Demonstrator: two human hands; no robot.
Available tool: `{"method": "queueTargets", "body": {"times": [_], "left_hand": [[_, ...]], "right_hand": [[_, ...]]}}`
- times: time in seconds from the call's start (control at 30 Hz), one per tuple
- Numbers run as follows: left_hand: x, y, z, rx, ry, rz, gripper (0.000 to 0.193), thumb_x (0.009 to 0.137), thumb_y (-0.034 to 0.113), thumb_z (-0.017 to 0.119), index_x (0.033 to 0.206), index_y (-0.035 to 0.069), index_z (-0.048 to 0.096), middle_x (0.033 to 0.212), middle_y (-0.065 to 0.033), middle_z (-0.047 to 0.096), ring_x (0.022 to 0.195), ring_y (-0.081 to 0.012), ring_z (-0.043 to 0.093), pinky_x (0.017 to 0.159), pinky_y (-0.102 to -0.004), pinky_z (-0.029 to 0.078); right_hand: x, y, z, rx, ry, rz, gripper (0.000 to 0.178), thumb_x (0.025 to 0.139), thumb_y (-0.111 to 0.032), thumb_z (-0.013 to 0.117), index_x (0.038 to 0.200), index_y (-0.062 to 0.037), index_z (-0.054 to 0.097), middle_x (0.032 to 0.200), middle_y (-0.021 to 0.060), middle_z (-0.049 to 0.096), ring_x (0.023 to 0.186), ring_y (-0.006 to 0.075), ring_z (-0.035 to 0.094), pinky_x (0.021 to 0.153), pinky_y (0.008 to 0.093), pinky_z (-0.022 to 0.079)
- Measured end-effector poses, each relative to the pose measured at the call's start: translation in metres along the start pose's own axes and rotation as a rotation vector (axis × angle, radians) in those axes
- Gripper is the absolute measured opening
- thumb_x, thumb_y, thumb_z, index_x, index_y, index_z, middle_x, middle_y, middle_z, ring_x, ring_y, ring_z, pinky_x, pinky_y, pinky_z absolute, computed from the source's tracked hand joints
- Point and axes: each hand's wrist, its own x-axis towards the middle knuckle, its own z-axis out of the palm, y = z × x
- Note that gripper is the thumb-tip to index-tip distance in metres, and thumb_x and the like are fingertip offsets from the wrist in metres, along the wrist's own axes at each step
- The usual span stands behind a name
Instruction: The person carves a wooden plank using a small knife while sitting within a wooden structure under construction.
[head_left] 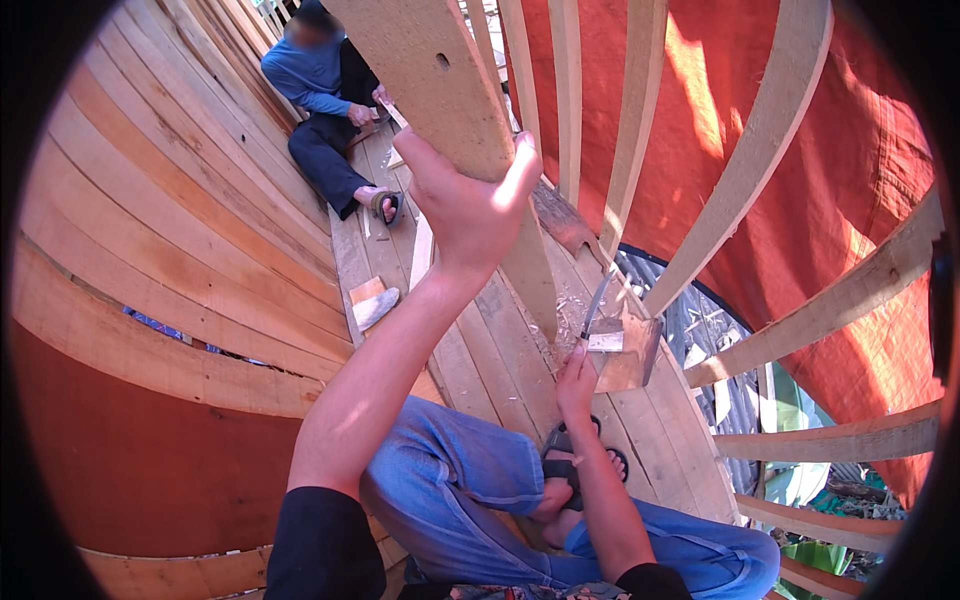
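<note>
My left hand (470,215) is raised and closed round the edge of a thick wooden plank (430,75). This plank has a small slot in it and runs from the top of the view down toward the floorboards. Lower and to the right, my right hand (577,382) is closed on the handle of a knife, whose long narrow blade (598,298) points up and away from me. Close by that blade lie a small pale wood block (606,342) and a brown board piece (630,368), with shavings around them.
Curved planking (190,230) rises on my left. On the right stand several curved wooden ribs (750,150) before an orange-red tarp (850,190). Another person (325,90) sits at the far left, handling a piece of wood. An offcut (372,302) lies on the floorboards (470,350).
</note>
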Motion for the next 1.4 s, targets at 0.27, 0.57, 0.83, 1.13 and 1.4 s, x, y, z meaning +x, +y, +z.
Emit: {"method": "queueTargets", "body": {"times": [0.27,0.57,0.83,1.13,1.4], "left_hand": [[0.002,0.006,0.004,-0.076,-0.006,-0.083,0.057,0.072,0.015,0.079,0.105,-0.002,0.035,0.092,-0.0171,0.058,0.083,-0.0236,0.062,0.07,-0.0348,0.05],[0.002,-0.015,-0.009,0.022,0.054,-0.045,0.057,0.072,0.016,0.078,0.106,-0.001,0.036,0.093,-0.0144,0.057,0.083,-0.0224,0.061,0.074,-0.0345,0.048],[0.014,-0.009,-0.02,-0.138,0.124,-0.094,0.055,0.074,0.018,0.077,0.108,0.0,0.037,0.096,-0.0105,0.051,0.09,-0.0186,0.054,0.076,-0.0327,0.047],[0.014,0.005,-0.024,-0.196,0.119,-0.115,0.055,0.074,0.017,0.077,0.108,-0.001,0.037,0.095,-0.01,0.05,0.088,-0.0175,0.054,0.076,-0.0315,0.046],[0.007,0.02,-0.02,-0.183,0.07,-0.158,0.053,0.073,0.014,0.076,0.106,0.0,0.038,0.094,-0.0104,0.05,0.088,-0.017,0.054,0.077,-0.0309,0.046]], "right_hand": [[-0.012,0.099,0.009,-0.586,-0.139,0.022,0.054,0.1,-0.039,0.035,0.088,0.0073,0.061,0.075,0.0264,0.064,0.074,0.0436,0.063,0.068,0.0515,0.047],[0.025,0.009,-0.021,-0.192,0.118,-0.066,0.045,0.1,-0.036,0.039,0.097,0.0053,0.057,0.081,0.0271,0.062,0.082,0.0453,0.06,0.072,0.0545,0.041],[0.095,0.098,-0.077,-0.492,0.029,-0.225,0.048,0.101,-0.039,0.037,0.097,0.0016,0.063,0.084,0.0196,0.063,0.086,0.0322,0.061,0.078,0.0408,0.045],[0.066,0.111,-0.036,-0.047,0.086,0.001,0.049,0.099,-0.042,0.043,0.098,0.0038,0.062,0.083,0.0172,0.063,0.077,0.0324,0.061,0.074,0.0415,0.047],[0.066,0.162,-0.104,-0.714,0.689,-0.191,0.046,0.098,-0.035,0.044,0.102,0.0063,0.064,0.105,0.0289,0.062,0.097,0.0408,0.061,0.084,0.0481,0.046]]}}
